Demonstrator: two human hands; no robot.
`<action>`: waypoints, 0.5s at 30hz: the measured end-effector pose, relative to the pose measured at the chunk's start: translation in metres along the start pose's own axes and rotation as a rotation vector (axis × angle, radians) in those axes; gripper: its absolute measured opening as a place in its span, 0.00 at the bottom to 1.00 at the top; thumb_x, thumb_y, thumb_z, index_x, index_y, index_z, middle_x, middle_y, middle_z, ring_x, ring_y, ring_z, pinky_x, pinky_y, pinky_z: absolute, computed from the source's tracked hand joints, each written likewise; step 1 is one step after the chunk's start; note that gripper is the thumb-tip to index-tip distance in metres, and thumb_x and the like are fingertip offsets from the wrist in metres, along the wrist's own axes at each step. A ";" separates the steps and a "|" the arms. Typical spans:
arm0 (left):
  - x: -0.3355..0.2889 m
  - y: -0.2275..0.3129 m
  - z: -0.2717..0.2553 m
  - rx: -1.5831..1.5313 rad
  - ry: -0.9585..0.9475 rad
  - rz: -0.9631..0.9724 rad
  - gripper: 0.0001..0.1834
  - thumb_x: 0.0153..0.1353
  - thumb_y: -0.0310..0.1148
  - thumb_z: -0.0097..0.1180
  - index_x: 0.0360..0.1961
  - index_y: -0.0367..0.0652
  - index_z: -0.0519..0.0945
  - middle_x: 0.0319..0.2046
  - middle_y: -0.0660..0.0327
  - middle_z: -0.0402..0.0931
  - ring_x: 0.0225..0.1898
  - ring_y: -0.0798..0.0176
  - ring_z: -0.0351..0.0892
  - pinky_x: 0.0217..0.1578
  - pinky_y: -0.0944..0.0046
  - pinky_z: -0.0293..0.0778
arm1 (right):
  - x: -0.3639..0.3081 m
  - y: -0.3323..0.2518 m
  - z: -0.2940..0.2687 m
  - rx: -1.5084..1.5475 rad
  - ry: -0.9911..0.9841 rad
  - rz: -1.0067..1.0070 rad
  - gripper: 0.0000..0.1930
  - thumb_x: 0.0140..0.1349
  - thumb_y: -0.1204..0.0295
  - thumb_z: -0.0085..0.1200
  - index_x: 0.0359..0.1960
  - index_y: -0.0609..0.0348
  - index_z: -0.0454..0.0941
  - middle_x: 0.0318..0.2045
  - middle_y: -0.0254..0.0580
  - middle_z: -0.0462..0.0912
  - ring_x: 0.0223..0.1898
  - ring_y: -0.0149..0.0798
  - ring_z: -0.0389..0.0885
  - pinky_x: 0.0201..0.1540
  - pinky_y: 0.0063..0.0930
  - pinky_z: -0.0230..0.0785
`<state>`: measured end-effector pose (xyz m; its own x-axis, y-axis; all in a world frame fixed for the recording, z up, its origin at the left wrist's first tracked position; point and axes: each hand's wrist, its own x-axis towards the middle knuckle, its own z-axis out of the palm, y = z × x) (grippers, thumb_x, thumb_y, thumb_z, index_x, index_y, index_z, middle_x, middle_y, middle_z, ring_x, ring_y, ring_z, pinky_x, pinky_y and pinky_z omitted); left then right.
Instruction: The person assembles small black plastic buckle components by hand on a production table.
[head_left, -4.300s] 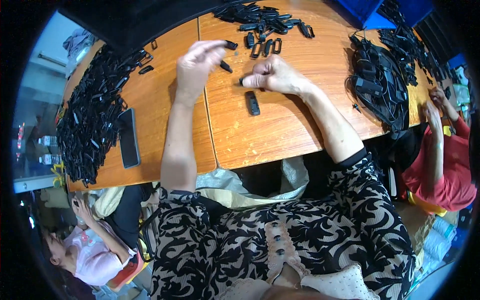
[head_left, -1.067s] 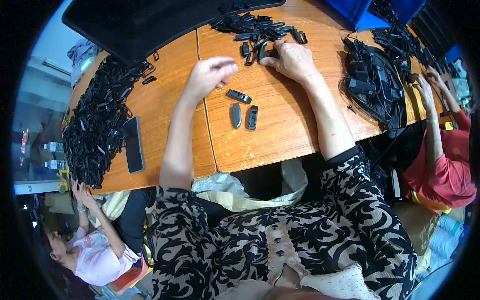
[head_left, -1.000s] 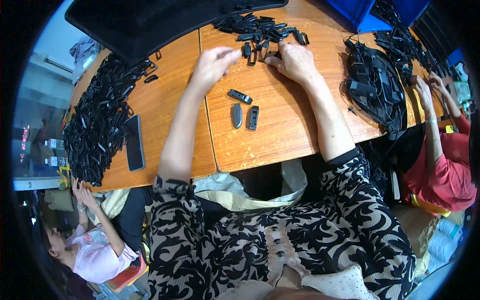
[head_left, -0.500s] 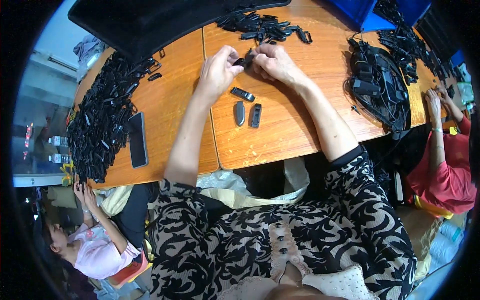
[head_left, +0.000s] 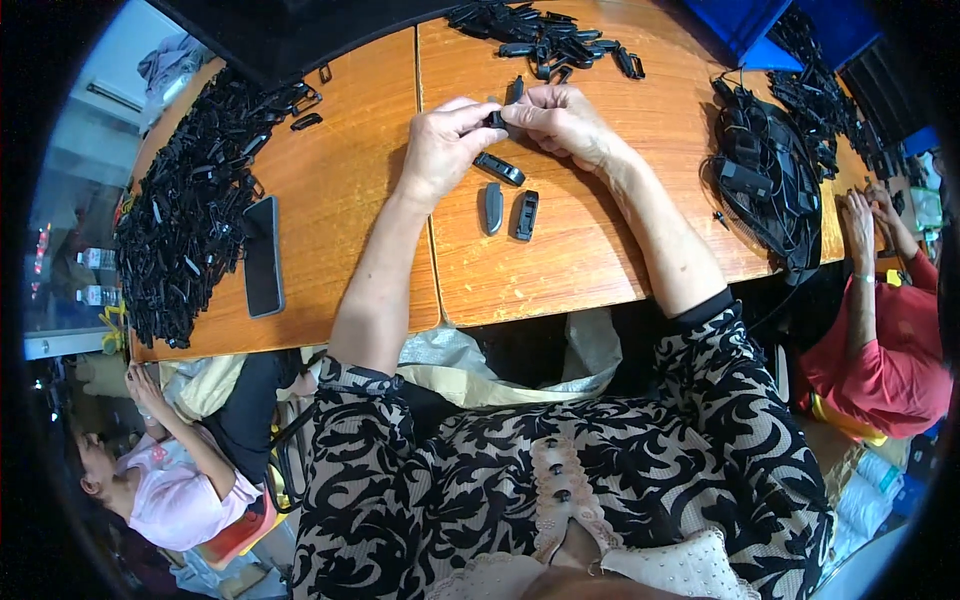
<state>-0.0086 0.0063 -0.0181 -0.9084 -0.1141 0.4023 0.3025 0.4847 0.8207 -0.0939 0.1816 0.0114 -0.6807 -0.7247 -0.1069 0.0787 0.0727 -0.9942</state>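
My left hand (head_left: 440, 152) and my right hand (head_left: 562, 125) meet over the middle of the wooden table, fingers pinched on a small black plastic part (head_left: 496, 119). Fingertips cover most of it. A dark narrow piece (head_left: 516, 90) sticks up beside my right index finger; whether it belongs to the same part I cannot tell. Just below the hands lies a black oblong plastic piece (head_left: 499, 168), at a slant. Nearer to me are a smooth grey rounded piece (head_left: 493, 208) and a black slotted piece (head_left: 526, 215), side by side.
A big heap of black plastic parts (head_left: 190, 220) covers the left side, beside a phone (head_left: 263, 257). More parts (head_left: 545, 40) lie at the back. On the right is a black mesh harness with cables (head_left: 765, 180); a blue bin (head_left: 735, 25) stands behind. Co-workers sit left and right.
My hands have drawn closer together around the small part. The whole view has shifted a little; the three loose pieces keep their places on the table.
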 end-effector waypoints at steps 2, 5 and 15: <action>-0.001 0.003 0.002 0.025 -0.005 0.050 0.16 0.51 0.22 0.68 0.44 0.37 0.85 0.34 0.61 0.83 0.33 0.69 0.80 0.35 0.71 0.76 | -0.002 -0.004 -0.002 -0.036 0.031 0.019 0.15 0.61 0.60 0.63 0.21 0.50 0.75 0.14 0.22 0.65 0.14 0.19 0.55 0.16 0.18 0.39; -0.002 0.008 0.005 0.102 0.012 0.134 0.16 0.51 0.22 0.68 0.44 0.36 0.85 0.35 0.60 0.83 0.33 0.70 0.80 0.34 0.71 0.76 | -0.005 -0.009 -0.006 -0.100 0.023 0.090 0.17 0.59 0.58 0.65 0.18 0.49 0.74 0.13 0.23 0.64 0.14 0.20 0.54 0.16 0.20 0.40; 0.000 0.012 0.000 -0.140 0.037 -0.180 0.16 0.53 0.19 0.66 0.45 0.36 0.85 0.38 0.63 0.84 0.40 0.70 0.81 0.44 0.73 0.77 | 0.005 0.004 -0.005 -0.164 0.129 0.032 0.16 0.57 0.56 0.64 0.23 0.55 0.80 0.19 0.32 0.78 0.18 0.25 0.69 0.20 0.23 0.58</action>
<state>-0.0048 0.0127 -0.0081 -0.9408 -0.2208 0.2570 0.1763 0.3288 0.9278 -0.1006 0.1823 0.0066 -0.7683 -0.6271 -0.1284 -0.0101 0.2124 -0.9771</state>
